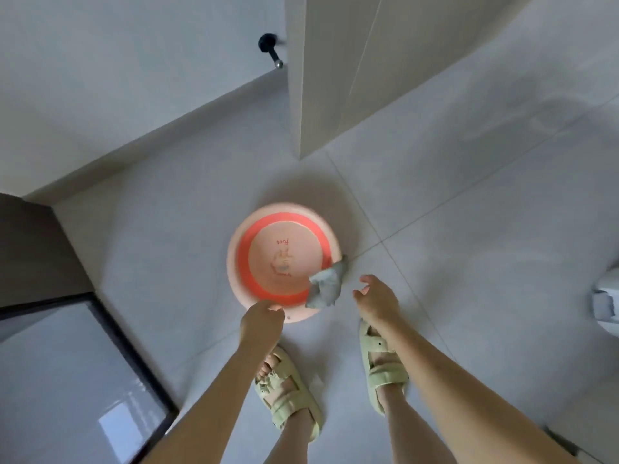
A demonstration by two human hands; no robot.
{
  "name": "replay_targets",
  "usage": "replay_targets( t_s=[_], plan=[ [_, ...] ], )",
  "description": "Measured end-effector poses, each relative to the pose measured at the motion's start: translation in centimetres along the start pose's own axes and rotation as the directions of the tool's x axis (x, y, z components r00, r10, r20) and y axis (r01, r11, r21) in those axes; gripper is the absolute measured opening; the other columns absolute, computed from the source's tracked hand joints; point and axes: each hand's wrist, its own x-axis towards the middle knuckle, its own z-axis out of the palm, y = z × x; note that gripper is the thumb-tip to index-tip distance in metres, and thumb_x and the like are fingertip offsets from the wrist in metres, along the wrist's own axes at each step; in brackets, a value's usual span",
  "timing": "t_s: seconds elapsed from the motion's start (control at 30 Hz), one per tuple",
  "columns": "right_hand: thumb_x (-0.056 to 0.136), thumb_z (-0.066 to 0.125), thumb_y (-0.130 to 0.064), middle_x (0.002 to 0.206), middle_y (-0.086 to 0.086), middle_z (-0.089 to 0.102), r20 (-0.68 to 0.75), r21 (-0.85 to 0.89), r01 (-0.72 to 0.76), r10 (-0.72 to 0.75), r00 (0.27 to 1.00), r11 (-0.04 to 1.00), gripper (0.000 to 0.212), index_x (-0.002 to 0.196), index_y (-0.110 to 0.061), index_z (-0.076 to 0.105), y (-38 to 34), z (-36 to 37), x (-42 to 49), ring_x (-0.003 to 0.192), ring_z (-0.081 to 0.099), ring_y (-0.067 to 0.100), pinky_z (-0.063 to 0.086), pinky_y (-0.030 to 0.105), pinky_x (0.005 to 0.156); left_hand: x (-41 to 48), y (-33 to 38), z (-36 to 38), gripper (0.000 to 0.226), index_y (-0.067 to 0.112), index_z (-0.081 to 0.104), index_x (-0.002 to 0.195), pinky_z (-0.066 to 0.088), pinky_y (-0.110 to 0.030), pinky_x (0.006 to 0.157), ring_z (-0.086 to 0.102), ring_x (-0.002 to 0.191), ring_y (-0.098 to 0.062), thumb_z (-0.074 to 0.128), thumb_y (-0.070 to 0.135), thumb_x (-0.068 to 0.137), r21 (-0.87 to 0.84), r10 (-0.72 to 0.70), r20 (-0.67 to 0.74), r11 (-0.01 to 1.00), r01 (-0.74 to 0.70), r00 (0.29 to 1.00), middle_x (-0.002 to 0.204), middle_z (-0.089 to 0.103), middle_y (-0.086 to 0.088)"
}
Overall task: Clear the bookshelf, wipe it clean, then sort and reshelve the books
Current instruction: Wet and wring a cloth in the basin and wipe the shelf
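A round pink basin (pixel 241 236) with an orange inner band stands on the tiled floor in front of my feet. A crumpled grey cloth (pixel 326 284) hangs over its right rim. My left hand (pixel 261 321) reaches down to the near rim, fingers curled at its edge. My right hand (pixel 376 298) hovers just right of the cloth, fingers spread and relaxed, holding nothing. No bookshelf or books are in view.
A pale door (pixel 335 78) stands open behind the basin, with a black doorstop (pixel 269 48) on the wall. A dark cabinet with a glass panel (pixel 67 380) fills the lower left. A white object (pixel 604 299) sits at the right edge.
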Motion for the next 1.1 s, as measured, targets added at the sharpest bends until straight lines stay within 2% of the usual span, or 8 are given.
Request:
replay_targets(
  t_s=[0.2, 0.33, 0.53, 0.67, 0.8, 0.93, 1.0, 1.1],
  plan=[
    [0.085, 0.054, -0.060, 0.124, 0.015, 0.060, 0.032, -0.135, 0.081, -0.077, 0.997, 0.988, 0.071, 0.130, -0.006, 0.048, 0.6, 7.2, 13.3, 0.113, 0.058, 0.033, 0.045, 0.037, 0.087, 10.9, -4.6, 5.3, 0.017, 0.017, 0.064, 0.100, 0.054, -0.044, 0.085, 0.062, 0.087, -0.027, 0.050, 0.013, 0.092, -0.109, -0.090, -0.013, 0.990, 0.088, 0.996, 0.079, 0.063, 0.001],
    [0.091, 0.061, -0.024, 0.112, 0.017, 0.065, -0.147, -0.213, 0.042, -0.075, 0.986, 0.976, 0.032, 0.112, 0.000, 0.060, 2.1, 9.9, 16.1, 0.105, 0.060, 0.034, 0.043, 0.034, 0.079, 14.9, -6.5, 7.1, 0.014, 0.023, 0.060, 0.095, 0.053, -0.039, 0.084, 0.062, 0.091, -0.026, 0.050, 0.014, 0.093, -0.181, -0.117, -0.040, 0.978, 0.108, 0.992, 0.081, 0.061, 0.006],
    [0.078, 0.066, -0.001, 0.065, 0.009, 0.064, -0.336, -0.365, 0.437, -0.554, 0.762, 0.822, 0.007, 0.083, -0.006, 0.064, -1.3, 9.6, 11.9, 0.060, 0.060, 0.031, 0.030, 0.026, 0.054, 16.8, -6.8, 7.3, 0.024, 0.029, 0.059, 0.081, 0.056, -0.037, 0.081, 0.063, 0.095, -0.027, 0.052, 0.008, 0.090, -0.368, -0.211, -0.080, 0.915, 0.168, 0.974, 0.086, 0.065, 0.001],
    [0.064, 0.077, 0.003, 0.079, 0.009, 0.067, -0.111, -0.539, 0.668, -0.830, 0.547, 0.512, 0.024, 0.082, -0.009, 0.068, -3.6, 11.8, 14.0, 0.067, 0.062, 0.030, 0.045, 0.030, 0.050, 17.7, -5.8, 6.2, 0.024, 0.027, 0.061, 0.089, 0.054, -0.043, 0.090, 0.063, 0.094, -0.025, 0.048, 0.007, 0.089, -0.466, -0.271, -0.114, 0.864, 0.190, 0.956, 0.086, 0.065, 0.002],
    [0.061, 0.084, -0.015, 0.120, 0.021, 0.062, 0.315, -0.695, 0.672, -0.731, 0.605, 0.257, 0.039, 0.098, -0.020, 0.073, -2.7, 15.8, 19.6, 0.109, 0.059, 0.044, 0.047, 0.059, 0.091, 19.0, -5.0, 5.5, 0.030, 0.022, 0.062, 0.110, 0.052, -0.042, 0.093, 0.061, 0.102, -0.026, 0.046, 0.009, 0.088, -0.443, -0.265, -0.100, 0.875, 0.196, 0.959, 0.097, 0.063, 0.000],
    [0.062, 0.077, -0.025, 0.116, 0.026, 0.064, 0.461, -0.765, 0.643, -0.699, 0.547, -0.002, 0.029, 0.090, -0.020, 0.078, -1.8, 18.1, 20.7, 0.101, 0.061, 0.049, 0.051, 0.060, 0.083, 20.6, -5.3, 5.6, 0.043, 0.023, 0.056, 0.128, 0.050, -0.043, 0.097, 0.056, 0.104, -0.023, 0.044, 0.007, 0.090, -0.451, -0.276, -0.018, 0.860, 0.239, 0.961, 0.101, 0.059, 0.006],
    [0.067, 0.070, -0.023, 0.113, 0.021, 0.066, 0.437, -0.777, 0.629, -0.744, 0.506, -0.028, 0.024, 0.090, -0.017, 0.077, -1.7, 17.3, 21.7, 0.095, 0.064, 0.044, 0.054, 0.053, 0.072, 21.0, -5.7, 5.8, 0.045, 0.025, 0.054, 0.129, 0.050, -0.046, 0.096, 0.058, 0.099, -0.023, 0.043, 0.005, 0.090, -0.467, -0.289, 0.014, 0.845, 0.261, 0.957, 0.106, 0.062, 0.000],
    [0.074, 0.060, -0.015, 0.092, 0.017, 0.066, 0.268, -0.822, 0.556, -0.777, 0.569, 0.124, 0.016, 0.081, -0.010, 0.074, -2.2, 17.6, 22.0, 0.072, 0.061, 0.033, 0.048, 0.036, 0.055, 21.5, -5.9, 6.1, 0.045, 0.026, 0.051, 0.132, 0.053, -0.041, 0.091, 0.056, 0.084, -0.016, 0.044, 0.006, 0.092, -0.542, -0.324, 0.075, 0.780, 0.312, 0.943, 0.104, 0.059, -0.001]
  ],
)
